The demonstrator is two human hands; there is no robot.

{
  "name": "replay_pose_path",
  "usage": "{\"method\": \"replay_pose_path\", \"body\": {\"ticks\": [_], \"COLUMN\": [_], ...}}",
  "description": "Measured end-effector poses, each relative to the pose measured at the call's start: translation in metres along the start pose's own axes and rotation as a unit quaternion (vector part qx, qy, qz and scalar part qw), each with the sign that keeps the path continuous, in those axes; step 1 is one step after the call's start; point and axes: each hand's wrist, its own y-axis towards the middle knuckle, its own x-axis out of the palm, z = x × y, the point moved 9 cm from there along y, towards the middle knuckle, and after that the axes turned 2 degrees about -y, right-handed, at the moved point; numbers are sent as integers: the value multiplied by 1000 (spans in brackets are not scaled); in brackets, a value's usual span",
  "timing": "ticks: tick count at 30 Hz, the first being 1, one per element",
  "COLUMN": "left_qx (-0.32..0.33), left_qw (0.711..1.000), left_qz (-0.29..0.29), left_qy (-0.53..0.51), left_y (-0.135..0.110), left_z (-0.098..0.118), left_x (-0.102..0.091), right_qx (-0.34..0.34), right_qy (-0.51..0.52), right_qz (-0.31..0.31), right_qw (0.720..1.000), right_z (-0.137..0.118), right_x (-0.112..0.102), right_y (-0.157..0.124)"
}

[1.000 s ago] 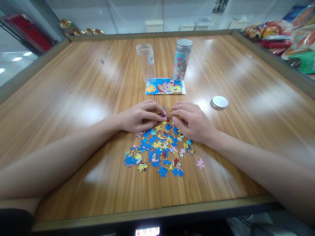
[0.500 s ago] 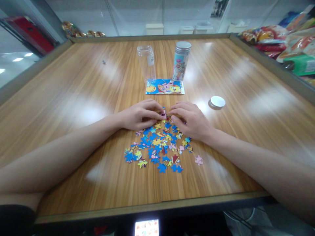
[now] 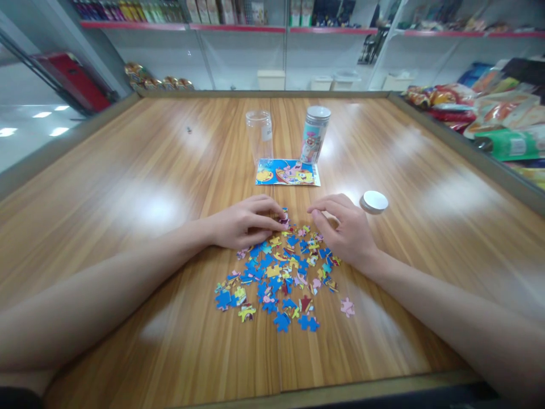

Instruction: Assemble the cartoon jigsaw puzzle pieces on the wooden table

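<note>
My left hand (image 3: 249,220) rests on the table at the far left of a loose heap of jigsaw puzzle pieces (image 3: 272,271). Its fingertips close on a small joined bit of puzzle, a puzzle piece (image 3: 285,216) with purple and white on it. My right hand (image 3: 344,228) hovers by the heap's upper right side, thumb and forefinger brought together in a pinch. Whatever may be between those fingertips is too small to make out. Blue, yellow and pink pieces lie below both hands. A lone pink puzzle piece (image 3: 347,307) lies to the right.
Beyond the hands lies a cartoon picture card (image 3: 287,172). Behind it stand a clear open jar (image 3: 259,136) and a printed canister (image 3: 315,136) with a silver lid. A round lid (image 3: 374,201) sits at right. Snack packets (image 3: 506,113) are piled past the table's right edge.
My right hand has drawn away to the right from the left hand, and its thumb and forefinger have come together. The left hand stays at its piece. The view has tilted up.
</note>
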Motion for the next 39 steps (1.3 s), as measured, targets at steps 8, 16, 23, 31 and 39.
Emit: {"method": "replay_pose_path", "body": {"ticks": [8,16,23,31,39], "left_qx": [-7,-45,-9,-35,9], "left_qw": [1000,998,1000,998,1000], "left_qz": [3,38,5,-56,20], "left_qy": [-9,0,-8,15,8], "left_y": [1,-2,12,1,-2], "left_z": [2,1,11,1,14], "left_x": [-1,-6,-3,5,-12], "right_qx": [272,359,368,-72,-187], "right_qy": [158,259,464,110,139], "right_qz": [23,89,27,-153,-237], "right_qw": [949,893,805,979,943], "right_z": [64,71,60,22,-2], "right_x": [6,18,39,13,26], "right_y": [-10,-10,2,25,12]}}
